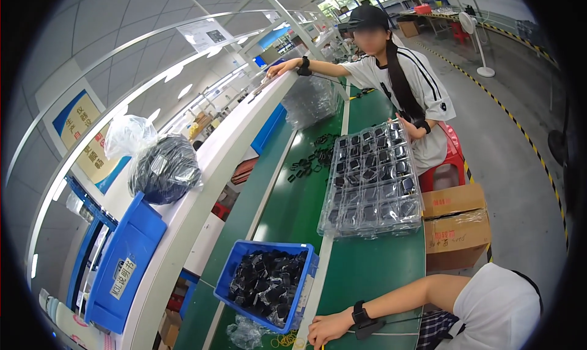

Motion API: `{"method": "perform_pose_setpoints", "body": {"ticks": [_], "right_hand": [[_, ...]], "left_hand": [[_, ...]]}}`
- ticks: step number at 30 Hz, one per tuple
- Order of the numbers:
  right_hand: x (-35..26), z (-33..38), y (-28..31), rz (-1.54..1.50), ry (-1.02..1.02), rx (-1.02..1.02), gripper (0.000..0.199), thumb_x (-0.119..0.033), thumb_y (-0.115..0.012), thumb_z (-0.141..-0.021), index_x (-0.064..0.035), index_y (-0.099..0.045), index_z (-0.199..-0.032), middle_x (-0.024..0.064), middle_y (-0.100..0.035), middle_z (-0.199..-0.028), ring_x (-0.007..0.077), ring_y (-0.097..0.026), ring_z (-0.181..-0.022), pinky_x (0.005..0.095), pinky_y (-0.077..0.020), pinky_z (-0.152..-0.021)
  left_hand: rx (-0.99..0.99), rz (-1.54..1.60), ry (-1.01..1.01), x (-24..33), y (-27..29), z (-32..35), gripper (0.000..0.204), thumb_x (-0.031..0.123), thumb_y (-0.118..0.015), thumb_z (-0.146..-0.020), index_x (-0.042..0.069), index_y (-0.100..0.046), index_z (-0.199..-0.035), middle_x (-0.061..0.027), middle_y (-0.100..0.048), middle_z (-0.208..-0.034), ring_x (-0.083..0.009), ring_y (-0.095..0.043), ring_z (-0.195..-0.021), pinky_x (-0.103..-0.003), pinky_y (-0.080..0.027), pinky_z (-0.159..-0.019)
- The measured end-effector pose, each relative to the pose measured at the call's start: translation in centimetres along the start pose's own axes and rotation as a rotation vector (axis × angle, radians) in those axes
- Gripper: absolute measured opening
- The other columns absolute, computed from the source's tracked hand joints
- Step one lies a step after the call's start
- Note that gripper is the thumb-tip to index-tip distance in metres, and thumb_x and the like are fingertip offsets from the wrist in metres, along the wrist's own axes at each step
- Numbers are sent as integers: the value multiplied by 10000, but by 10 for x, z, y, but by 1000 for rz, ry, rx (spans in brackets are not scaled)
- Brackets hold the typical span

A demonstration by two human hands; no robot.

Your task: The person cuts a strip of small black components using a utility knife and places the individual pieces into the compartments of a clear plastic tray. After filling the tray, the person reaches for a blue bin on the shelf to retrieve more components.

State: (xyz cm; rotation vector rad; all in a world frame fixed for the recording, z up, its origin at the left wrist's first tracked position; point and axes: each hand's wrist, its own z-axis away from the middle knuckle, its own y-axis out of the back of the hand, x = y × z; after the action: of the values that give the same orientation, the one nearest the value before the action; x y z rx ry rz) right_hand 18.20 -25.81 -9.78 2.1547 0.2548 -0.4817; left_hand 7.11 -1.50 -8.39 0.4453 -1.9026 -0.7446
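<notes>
The right hand (330, 329) of the person rests at the lower edge of the view, back upward, fingers bent over the pale border strip of the green bench (376, 286); a sliver of yellow shows beneath the fingertips, and whether they are clamped on it cannot be told. The left hand lies outside the view, so its grip cannot be told either. Just beside the right hand, toward the left, is a loose group of yellow rubber bands (284, 339), with a crumpled clear plastic bag (244, 333) next to it. Immediately beyond stands a blue bin (310, 265), filled with small black pieces (269, 279). The right wrist bears a black wristband (362, 314). Farther along the bench, a stack of clear compartment trays (370, 212) holds dark square items; to its left lie scattered black frames (306, 166). Behind the trays sits a co-worker (406, 87) in a black cap, one hand on the white ledge (244, 111), the other at the trays' far edge, beside a cardboard box (455, 227). On the ledge at left, a filled plastic bag (165, 169) stands near a blue container (125, 264).
</notes>
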Motion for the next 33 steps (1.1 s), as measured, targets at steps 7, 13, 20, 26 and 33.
{"method": "perform_pose_setpoints", "body": {"ticks": [7, 13, 20, 26, 33], "right_hand": [[18, 15, -2, -49, -56, -150, 222, -215, -577, -947, -269, -692, -1129, -24, -558, -1126, 217, -489, -1078, 449, -310, -970], [4, 40, 34, -38, -92, -209, 220, -214, -579, -957, -224, -696, -1143, -23, -591, -1103, 208, -506, -1135, 444, -297, -1018], [-12, 56, 48, -111, -87, -38, 189, -232, -604, -926, -221, -725, -1072, -11, -648, -1063, 231, -563, -1053, 454, -368, -929], [-12, 60, 50, -141, -123, -51, 177, -251, -618, -913, -224, -738, -1039, -25, -666, -1070, 223, -572, -1053, 464, -353, -937], [3, 64, 42, -94, -156, -120, 257, -126, -637, -881, -184, -703, -1123, 4, -609, -1142, 222, -512, -1139, 462, -298, -1035]], "left_hand": [[-66, -19, 202, 7, -3, -9, 247, 181, -611, -908, -36, -695, -990, -137, -672, -840, -223, -625, -808, -335, -483, -762], [16, -35, 195, 30, 0, -10, 228, 170, -615, -911, -26, -702, -988, -138, -684, -849, -228, -630, -803, -352, -486, -771], [29, -11, 125, -4, -2, 9, 270, 243, -606, -950, 4, -716, -1006, -127, -703, -893, -236, -645, -837, -379, -494, -810], [-122, -47, 203, -19, 6, 1, 324, 328, -646, -936, 42, -699, -1079, -109, -710, -945, -240, -647, -909, -402, -489, -826], [-128, -410, 40, 28, 4, -7, 488, 330, -731, -843, 74, -617, -1244, -128, -670, -997, -352, -614, -923, -450, -487, -840]]}}
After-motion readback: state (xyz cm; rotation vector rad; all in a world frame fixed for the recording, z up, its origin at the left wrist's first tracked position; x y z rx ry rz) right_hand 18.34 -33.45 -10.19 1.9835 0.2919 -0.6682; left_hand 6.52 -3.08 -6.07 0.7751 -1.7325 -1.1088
